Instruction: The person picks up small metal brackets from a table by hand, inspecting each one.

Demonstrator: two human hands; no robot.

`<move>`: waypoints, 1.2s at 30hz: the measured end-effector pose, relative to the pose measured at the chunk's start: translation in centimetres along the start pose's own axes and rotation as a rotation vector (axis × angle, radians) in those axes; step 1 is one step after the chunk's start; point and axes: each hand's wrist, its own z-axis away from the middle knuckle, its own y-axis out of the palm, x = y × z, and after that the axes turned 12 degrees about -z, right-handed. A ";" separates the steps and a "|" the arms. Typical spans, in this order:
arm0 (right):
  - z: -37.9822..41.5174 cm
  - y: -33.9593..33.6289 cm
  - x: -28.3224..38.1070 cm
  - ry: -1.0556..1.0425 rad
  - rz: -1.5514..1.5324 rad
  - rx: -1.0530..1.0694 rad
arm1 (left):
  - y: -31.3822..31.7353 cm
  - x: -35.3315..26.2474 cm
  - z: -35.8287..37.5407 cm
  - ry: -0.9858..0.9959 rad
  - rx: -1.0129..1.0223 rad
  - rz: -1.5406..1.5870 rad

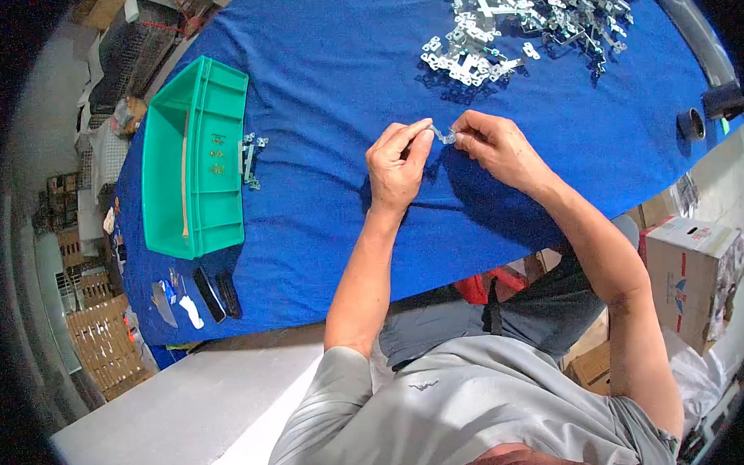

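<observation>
Between my two hands is a small metal bracket (444, 136), shiny and bent, held above the blue cloth. My left hand (399, 162) pinches its left end between thumb and fingertips. At the other end, the fingers of my right hand (496, 146) are closed on the same piece. Fingertips hide much of its shape. Farther back lies a big heap of similar metal brackets (537, 18). A few more metal pieces (251, 160) rest on the cloth against the right side of a green plastic bin (221, 201).
Blue cloth (326, 86) covers the table. Near its left front corner lie a black phone-like object (209, 294) and a white item (191, 313). A roll of black tape (691, 124) sits at the right edge. A cardboard box (689, 279) stands beyond the table on the right.
</observation>
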 end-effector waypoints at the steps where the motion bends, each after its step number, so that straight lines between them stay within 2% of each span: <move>1: 0.0 0.0 0.0 0.039 -0.078 0.007 | 0.0 0.0 -0.1 0.022 -0.008 -0.029; 2: 0.0 0.1 0.1 0.041 -0.077 0.010 | -0.1 -0.1 -0.1 0.045 -0.014 -0.057; 4: -0.1 -0.1 0.7 0.150 -0.431 0.025 | -0.1 -0.1 0.0 0.050 -0.029 -0.062; 7: -0.3 -0.4 1.4 0.225 -0.457 0.059 | 0.1 -0.5 0.1 0.070 -0.035 -0.066; 12: -0.3 -0.9 0.5 0.221 -0.345 0.116 | 0.0 -0.8 0.3 0.101 0.021 -0.096; 14: -0.2 -0.8 0.5 0.231 -0.323 0.127 | 0.1 -0.5 0.1 0.216 0.012 -0.087; 15: -0.1 -0.5 0.7 0.141 -0.327 0.059 | 0.1 -0.7 0.2 0.216 0.012 -0.087; 16: -0.1 -0.3 0.8 0.051 -0.331 -0.008 | 0.0 -0.9 0.3 0.184 0.031 -0.085; 18: -0.4 -0.4 0.5 0.041 -0.365 -0.072 | 0.0 -0.8 0.3 0.151 0.048 -0.084; 19: -0.6 -0.5 0.4 0.028 -0.401 -0.137 | 0.1 -0.4 0.3 0.060 0.020 -0.069; 20: -0.6 -0.9 0.4 0.062 -0.406 -0.104 | 0.0 -0.1 0.3 -0.031 -0.008 -0.056; 21: -0.5 -0.8 0.6 0.059 -0.409 -0.102 | -0.1 0.0 0.3 -0.029 -0.010 -0.060; 23: -0.2 -0.5 1.1 0.148 -0.285 0.004 | 0.0 0.2 0.3 -0.358 -0.009 0.242; 24: -0.2 0.1 0.8 0.089 -0.297 0.018 | 0.0 0.1 0.3 -0.343 -0.007 0.233; 28: 0.1 0.3 0.9 0.113 -0.252 0.049 | -0.2 -0.3 0.3 -0.389 0.009 0.262; 36: 0.0 0.3 0.5 0.094 -0.184 0.044 | 0.3 0.5 0.4 -0.321 0.004 0.204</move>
